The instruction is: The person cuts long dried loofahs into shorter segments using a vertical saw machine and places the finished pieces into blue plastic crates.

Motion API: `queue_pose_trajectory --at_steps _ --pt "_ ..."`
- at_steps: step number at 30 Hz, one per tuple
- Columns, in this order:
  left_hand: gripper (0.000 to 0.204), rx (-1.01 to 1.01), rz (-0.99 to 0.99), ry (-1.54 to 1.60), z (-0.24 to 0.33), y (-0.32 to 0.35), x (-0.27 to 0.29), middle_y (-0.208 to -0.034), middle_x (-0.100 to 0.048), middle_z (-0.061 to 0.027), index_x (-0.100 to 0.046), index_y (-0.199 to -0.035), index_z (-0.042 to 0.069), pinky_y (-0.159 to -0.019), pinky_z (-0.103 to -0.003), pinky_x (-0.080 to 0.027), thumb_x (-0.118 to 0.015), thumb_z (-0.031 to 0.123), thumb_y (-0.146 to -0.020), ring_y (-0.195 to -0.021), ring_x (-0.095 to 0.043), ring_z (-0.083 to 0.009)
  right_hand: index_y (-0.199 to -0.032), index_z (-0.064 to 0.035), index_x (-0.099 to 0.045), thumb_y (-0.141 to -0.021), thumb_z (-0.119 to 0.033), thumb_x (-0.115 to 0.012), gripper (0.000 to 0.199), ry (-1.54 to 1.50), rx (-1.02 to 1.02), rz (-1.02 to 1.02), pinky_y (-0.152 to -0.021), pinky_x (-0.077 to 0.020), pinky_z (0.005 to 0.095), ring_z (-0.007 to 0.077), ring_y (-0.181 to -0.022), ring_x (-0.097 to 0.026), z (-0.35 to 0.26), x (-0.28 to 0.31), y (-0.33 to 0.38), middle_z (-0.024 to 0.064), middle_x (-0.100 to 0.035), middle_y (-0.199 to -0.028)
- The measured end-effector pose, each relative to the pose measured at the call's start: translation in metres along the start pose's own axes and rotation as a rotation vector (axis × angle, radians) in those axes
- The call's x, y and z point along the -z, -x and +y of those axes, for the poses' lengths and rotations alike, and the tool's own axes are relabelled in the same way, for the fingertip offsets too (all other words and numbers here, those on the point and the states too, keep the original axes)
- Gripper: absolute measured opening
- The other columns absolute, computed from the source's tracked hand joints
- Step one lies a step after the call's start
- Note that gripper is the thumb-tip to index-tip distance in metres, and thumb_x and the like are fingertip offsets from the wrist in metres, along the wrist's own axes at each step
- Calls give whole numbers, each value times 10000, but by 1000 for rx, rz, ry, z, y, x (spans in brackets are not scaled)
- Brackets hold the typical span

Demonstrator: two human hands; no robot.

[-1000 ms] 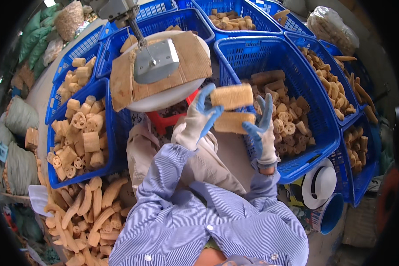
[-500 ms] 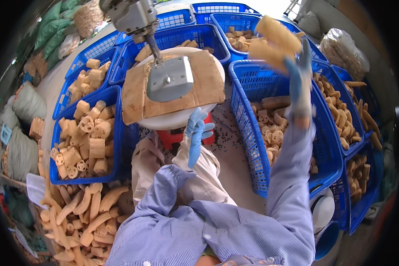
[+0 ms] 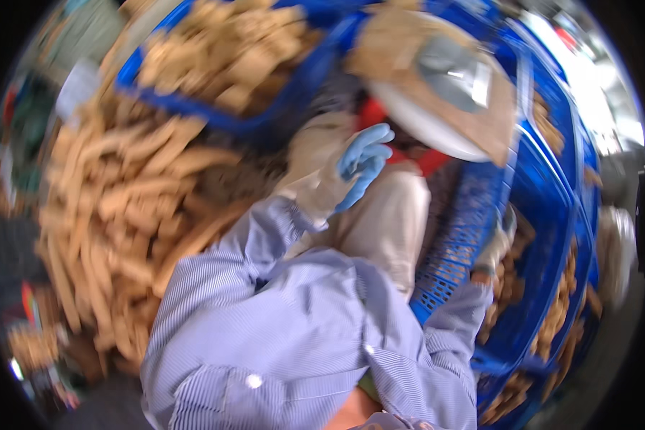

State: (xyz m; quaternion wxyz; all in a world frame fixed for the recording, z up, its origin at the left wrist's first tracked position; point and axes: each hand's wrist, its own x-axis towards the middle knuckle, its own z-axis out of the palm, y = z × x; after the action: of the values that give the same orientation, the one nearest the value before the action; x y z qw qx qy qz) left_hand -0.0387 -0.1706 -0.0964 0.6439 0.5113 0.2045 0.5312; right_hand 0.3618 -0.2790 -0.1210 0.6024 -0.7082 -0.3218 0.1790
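Left grip (image 3: 338,175), white-and-blue gloved: held above the beige-trousered lap (image 3: 390,226), loosely bent, slightly spread. Right grip (image 3: 498,245), gloved: extended over a blue perforated plastic basket (image 3: 448,272); closure cannot be told. Rough tan blocky pieces (image 3: 507,287): contained therein, near the right grip.

On the floor (image 3: 443,204) sit a loose heap of tan loofahs (image 3: 132,201) and several blue plastic baskets (image 3: 460,247)

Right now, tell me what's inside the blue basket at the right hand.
Tan pieces lie in the blue basket, with the right hand over its near side. The wall and sleeve hide some pieces; lower layers and anything in that hand can't be seen.
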Motion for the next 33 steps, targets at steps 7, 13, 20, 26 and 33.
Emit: queue_pose_trajectory --at_steps 7,13,20,26,33 --pt "474 325 889 -328 -51 138 196 -1249 -633 -106 -489 -1444 61 -886 -253 -522 -597 137 -989 -998 -649 -157 -1364 27 -534 -929 -128 -724 499 29 57 -4 -966 -519 366 254 -1101 -621 7 -47 79 149 -631 -1280" --pt "754 865 886 -1129 -60 205 251 -1544 -409 -167 -356 -1535 161 -1144 -457 -371 -695 367 -894 -1424 -405 -318 -1387 18 -509 -932 -173 -718 535 96 64 -68 -983 -499 371 254 -1118 -607 -8 -73 107 147 -605 -1305" --pt "791 1660 349 -1589 -113 263 370 -1559 -398 -111 -367 -1533 310 -1198 -587 -209 -740 439 -848 -1483 -298 -345 -1413 7 -479 -936 -226 -711 579 133 113 -120 -1003 -476 377 254 -1138 -590 -34 -84 126 145 -575 -1334" --pt "828 1488 254 -1502 -24 246 335 -1365 -571 -167 -436 -1504 238 -1051 -507 -448 -794 424 -780 -1258 -563 -367 -1436 -2 -454 -940 -271 -705 618 96 190 -193 -1020 -456 382 253 -1155 -575 -58 -105 134 143 -549 -1359" --pt "939 1014 317 -1478 97 185 240 -1296 -598 -198 -386 -1522 182 -951 -454 -545 -802 546 -763 -1133 -639 -352 -1462 -12 -424 -944 -323 -698 664 -90 382 -356 -1040 -433 388 253 -1175 -558 -124 -147 162 141 -519 -1388"
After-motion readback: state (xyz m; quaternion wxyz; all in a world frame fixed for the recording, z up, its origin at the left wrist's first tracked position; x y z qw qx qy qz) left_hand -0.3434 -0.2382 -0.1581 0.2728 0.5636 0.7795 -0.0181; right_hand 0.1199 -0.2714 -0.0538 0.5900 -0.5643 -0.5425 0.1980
